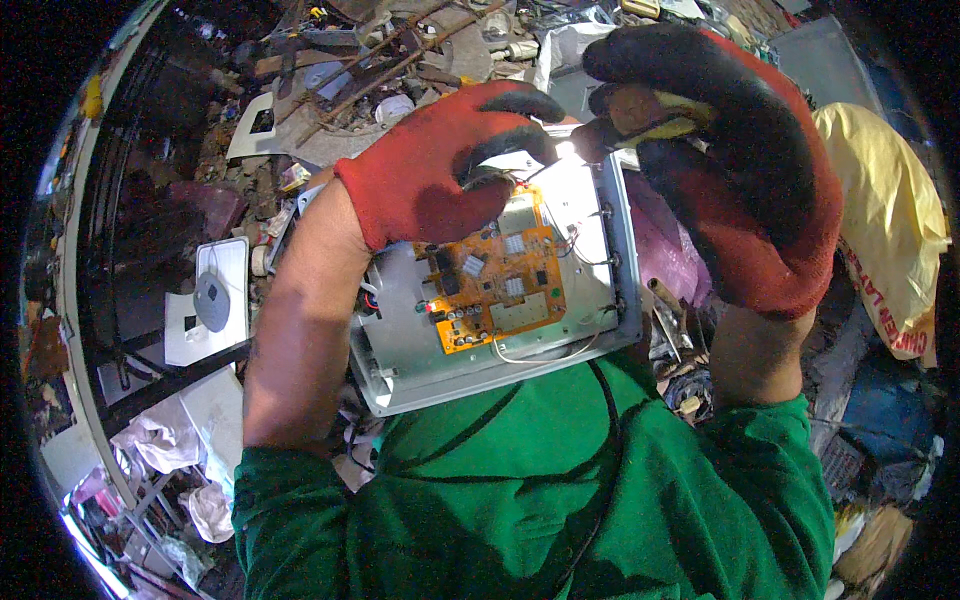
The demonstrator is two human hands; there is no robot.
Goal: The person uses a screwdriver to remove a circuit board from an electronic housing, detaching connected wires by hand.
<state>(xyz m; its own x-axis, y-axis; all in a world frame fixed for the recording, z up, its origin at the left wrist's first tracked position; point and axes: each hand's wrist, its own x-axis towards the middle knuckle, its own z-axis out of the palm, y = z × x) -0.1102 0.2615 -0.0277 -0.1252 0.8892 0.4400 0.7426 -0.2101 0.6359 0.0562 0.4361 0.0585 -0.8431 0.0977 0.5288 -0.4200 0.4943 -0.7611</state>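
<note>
At far left, a white panel (pixel 178 330) with a square opening lies among scrap, a round grey disc (pixel 212 302) on its face. Higher up, near the left forearm, a white frame (pixel 252 128) with a dark cut-out lies amid the litter.

The left hand (pixel 455 160), in a red glove with dark fingertips, reaches over the upper left of a shallow grey metal housing (pixel 400 362). Its fingers are half curled, with a gap between thumb and fingers; I cannot tell whether the tips grip anything.

The housing is open towards the viewer, with a raised rim, and sits tilted just before the person's green clothing (pixel 500 470). Inside, an orange circuit board (pixel 525 290) occupies the middle, its top left partly covered by the glove. Small red and green parts (pixel 432 308) stand at the board's left edge. A thin white wire (pixel 540 360) loops from its lower edge towards the housing's lower right corner, and more wires (pixel 598 212) run to the right wall. A bright glare lies near the upper edge.

Beyond the upper right corner, the right hand (pixel 725 160), gloved alike, is closed around a narrow yellowish object (pixel 675 122), its kind unclear. Below that hand lies purplish plastic (pixel 665 245); at far right, a crumpled yellow bag (pixel 880 200), its contents hidden.
</note>
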